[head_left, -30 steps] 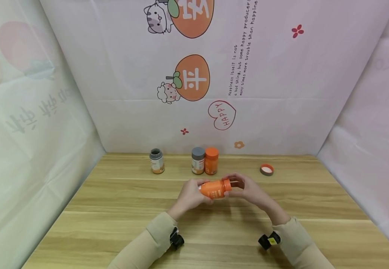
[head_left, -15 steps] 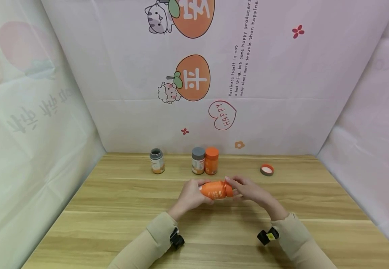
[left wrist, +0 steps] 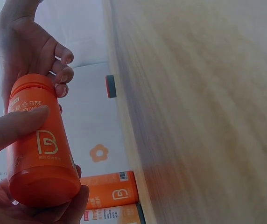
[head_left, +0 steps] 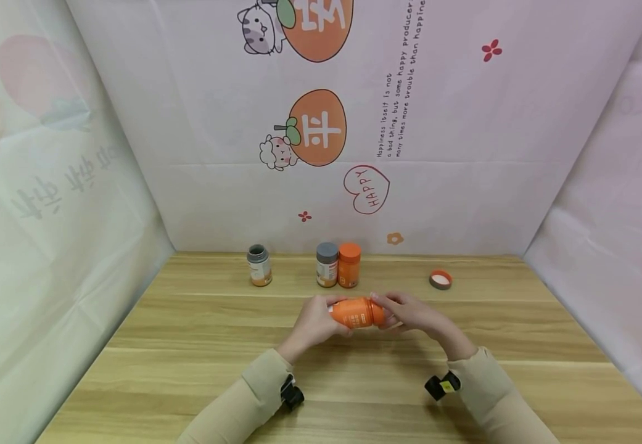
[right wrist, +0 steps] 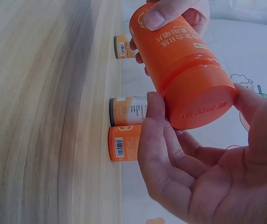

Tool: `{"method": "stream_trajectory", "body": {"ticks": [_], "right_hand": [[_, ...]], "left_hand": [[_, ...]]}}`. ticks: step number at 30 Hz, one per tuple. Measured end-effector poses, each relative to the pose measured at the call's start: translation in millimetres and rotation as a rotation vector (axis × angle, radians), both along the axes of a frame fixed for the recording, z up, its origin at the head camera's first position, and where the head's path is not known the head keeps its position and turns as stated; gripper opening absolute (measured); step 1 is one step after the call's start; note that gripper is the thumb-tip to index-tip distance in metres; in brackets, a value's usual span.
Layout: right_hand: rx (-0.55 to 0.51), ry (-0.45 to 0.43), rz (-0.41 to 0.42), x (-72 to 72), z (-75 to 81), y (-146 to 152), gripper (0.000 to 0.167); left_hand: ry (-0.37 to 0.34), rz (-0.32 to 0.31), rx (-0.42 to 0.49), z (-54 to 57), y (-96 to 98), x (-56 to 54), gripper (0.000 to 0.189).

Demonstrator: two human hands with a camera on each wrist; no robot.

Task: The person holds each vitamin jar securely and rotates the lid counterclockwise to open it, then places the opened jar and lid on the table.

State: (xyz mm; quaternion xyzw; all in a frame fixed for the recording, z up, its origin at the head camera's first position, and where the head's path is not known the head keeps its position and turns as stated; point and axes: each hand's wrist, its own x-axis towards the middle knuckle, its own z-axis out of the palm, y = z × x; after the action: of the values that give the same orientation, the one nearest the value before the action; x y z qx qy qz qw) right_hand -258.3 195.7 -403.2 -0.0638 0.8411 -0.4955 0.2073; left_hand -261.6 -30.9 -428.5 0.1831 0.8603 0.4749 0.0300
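An orange bottle (head_left: 352, 313) lies tilted in the air above the wooden table, its cap end toward the right. My left hand (head_left: 312, 320) grips the bottle's body near the base, with the thumb across the label in the left wrist view. At the other end, my right hand (head_left: 412, 314) holds the orange cap (right wrist: 201, 95) between thumb and fingers. The right wrist view shows the cap sitting on the bottle's neck, raised lettering on its top. Part of the body is hidden behind the left fingers.
Along the back of the table (head_left: 187, 333) stand an uncapped jar (head_left: 259, 270), a grey-capped jar (head_left: 327, 267) and another orange bottle (head_left: 349, 269), the last two side by side. A loose grey-and-orange cap (head_left: 440, 280) lies at back right. A printed cloth rises behind.
Since one second ago, my right hand has turned around the cap and its fingers have shifted position there. The left hand and the bottle stay almost where they were.
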Motion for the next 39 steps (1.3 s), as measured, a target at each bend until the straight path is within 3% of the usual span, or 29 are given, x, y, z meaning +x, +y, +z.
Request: {"method": "stream_trajectory", "body": {"ticks": [15, 20, 28, 39], "right_hand": [[-0.090, 0.043, 0.023, 6.7, 5.9, 2.1, 0.055], [-0.079, 0.081, 0.054, 7.8, 7.7, 3.9, 0.055], [-0.043, 0.138, 0.031, 9.4, 7.8, 6.9, 0.057], [-0.080, 0.193, 0.030, 11.9, 5.9, 7.2, 0.059]], "left_hand": [[0.011, -0.002, 0.003, -1.9, 0.0, 0.6, 0.065], [0.022, -0.007, 0.001, -3.4, 0.8, 0.4, 0.065], [0.032, -0.009, -0.008, -4.2, 1.3, -0.2, 0.064], [0.028, -0.006, -0.005, -3.7, 2.7, -0.3, 0.065]]}}
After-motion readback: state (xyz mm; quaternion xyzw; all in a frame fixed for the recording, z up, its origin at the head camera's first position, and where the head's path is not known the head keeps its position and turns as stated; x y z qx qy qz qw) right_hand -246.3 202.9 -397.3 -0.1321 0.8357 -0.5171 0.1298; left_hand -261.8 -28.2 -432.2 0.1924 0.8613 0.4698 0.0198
